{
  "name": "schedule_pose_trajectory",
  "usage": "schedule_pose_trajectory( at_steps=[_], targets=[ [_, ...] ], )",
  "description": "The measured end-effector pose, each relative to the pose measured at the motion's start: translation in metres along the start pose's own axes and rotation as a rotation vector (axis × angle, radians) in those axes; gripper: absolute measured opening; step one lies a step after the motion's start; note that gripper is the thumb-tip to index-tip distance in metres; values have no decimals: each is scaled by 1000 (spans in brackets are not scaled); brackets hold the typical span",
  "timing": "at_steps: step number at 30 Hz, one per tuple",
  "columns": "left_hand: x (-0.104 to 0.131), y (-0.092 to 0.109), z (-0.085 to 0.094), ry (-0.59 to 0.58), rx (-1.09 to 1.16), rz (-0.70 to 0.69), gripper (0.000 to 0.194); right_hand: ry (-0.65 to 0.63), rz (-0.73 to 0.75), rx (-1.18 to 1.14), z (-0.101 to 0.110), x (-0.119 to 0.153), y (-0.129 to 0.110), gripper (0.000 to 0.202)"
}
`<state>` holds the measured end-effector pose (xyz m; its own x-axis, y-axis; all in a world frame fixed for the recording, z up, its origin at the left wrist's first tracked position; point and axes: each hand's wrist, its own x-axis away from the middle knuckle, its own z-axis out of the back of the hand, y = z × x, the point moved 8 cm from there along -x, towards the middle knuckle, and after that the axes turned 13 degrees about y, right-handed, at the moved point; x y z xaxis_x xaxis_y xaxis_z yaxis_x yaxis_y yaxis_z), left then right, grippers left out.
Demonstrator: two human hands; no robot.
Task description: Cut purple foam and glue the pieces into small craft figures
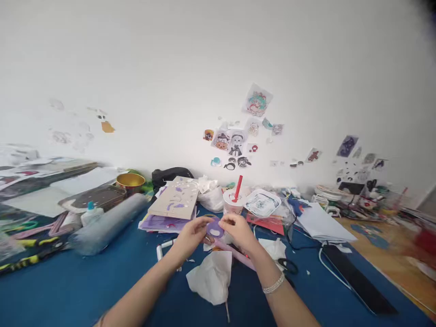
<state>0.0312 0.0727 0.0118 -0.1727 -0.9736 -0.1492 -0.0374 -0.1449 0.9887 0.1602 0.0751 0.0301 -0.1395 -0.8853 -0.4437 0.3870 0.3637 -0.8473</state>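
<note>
Between my two hands is a small flat purple piece (215, 228) with a pale oval in its middle; its exact kind is unclear. My left hand (195, 235) pinches its left edge, and my right hand (238, 231), with a beaded bracelet on the wrist, pinches its upper right edge. Under my right hand lies a pink strip (240, 257), partly hidden by that hand. A crumpled white tissue (213, 277) rests on the blue tabletop (163, 290) between my forearms. Just behind my hands stands a lidded cup (230, 208) with a red straw (239, 187).
Left of my hands, a beige board (177, 200) tops purple sheets. Farther left are a clear plastic roll (111, 225), a glue bottle (91, 213) and yellow-black pliers (37, 254). A white tray (263, 203), black scissors (289, 267) and a long black object (357, 279) are on the right.
</note>
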Motion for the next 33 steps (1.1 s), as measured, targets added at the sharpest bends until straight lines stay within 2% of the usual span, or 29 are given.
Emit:
schedule_pose_trajectory(
  at_steps=[10,18,27,33],
  targets=[
    [2,6,-4,2,124,48,43,118,78,36,5,0,-2,9],
    [3,6,-3,27,142,54,45,157,109,54,7,2,-8,9],
    [0,7,1,81,170,38,46,102,78,-9,8,0,-7,21],
    [0,10,9,161,162,20,45,79,82,-2,10,-3,-5,13]
  ],
)
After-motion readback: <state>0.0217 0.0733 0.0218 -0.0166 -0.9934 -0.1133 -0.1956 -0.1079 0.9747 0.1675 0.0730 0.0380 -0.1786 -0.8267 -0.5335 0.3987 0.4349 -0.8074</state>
